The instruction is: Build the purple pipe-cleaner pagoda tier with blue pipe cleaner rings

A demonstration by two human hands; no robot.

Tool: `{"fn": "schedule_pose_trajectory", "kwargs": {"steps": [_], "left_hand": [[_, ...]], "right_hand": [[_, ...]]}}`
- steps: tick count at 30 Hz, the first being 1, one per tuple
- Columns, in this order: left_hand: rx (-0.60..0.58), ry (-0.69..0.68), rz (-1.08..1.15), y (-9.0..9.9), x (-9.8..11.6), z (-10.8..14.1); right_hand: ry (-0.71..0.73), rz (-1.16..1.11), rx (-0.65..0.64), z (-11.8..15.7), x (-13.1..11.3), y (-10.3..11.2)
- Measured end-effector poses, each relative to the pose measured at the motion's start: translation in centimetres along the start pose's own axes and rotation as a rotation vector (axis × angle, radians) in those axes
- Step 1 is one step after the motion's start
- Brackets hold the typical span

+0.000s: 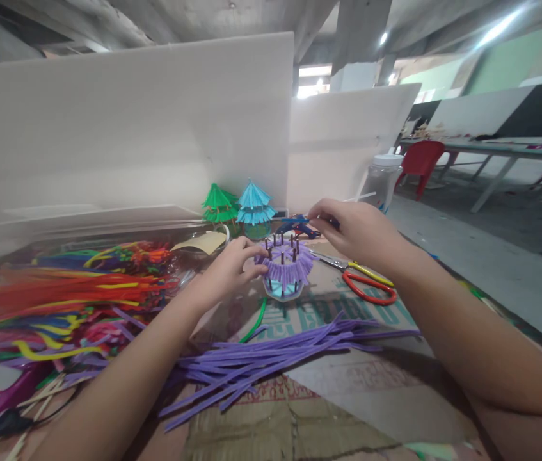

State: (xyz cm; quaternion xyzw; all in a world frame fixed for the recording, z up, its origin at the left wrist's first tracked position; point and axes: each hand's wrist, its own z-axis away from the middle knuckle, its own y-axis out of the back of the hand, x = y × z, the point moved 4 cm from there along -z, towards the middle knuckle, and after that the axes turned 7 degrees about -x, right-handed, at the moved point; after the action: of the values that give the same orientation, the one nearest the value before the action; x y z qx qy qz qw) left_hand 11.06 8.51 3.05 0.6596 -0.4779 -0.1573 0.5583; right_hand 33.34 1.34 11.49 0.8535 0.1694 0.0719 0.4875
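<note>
Model, round, purple-fringed, papery (288, 271), is looking crushable; left hand (236, 267) is lightly gripping its rim (best spot), right hand (347, 224) curling, hold unclear.

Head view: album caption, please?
Left hand on a round purple-fringed model, near a green tiered model and a blue one.

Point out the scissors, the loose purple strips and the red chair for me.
Scissors (340, 264): head view, on the metal near the pivot.
Purple strips (275, 356): head view, middle of the loose pile.
Red chair (423, 160): head view, on the backrest.
</note>
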Motion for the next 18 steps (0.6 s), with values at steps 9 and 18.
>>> {"fn": "schedule_pose_trajectory", "kwargs": {"steps": [9, 18], "left_hand": [[0.043, 0.132, -0.147, 1.2, 1.2, 0.3], [-0.023, 0.123, -0.212, 1.8, 3.4, 0.4]], "right_hand": [[0.079, -0.077, -0.082, -0.5, -0.8, -1.7], [0.160, -0.221, -0.155, -0.4, -1.4, -3.2]]}}
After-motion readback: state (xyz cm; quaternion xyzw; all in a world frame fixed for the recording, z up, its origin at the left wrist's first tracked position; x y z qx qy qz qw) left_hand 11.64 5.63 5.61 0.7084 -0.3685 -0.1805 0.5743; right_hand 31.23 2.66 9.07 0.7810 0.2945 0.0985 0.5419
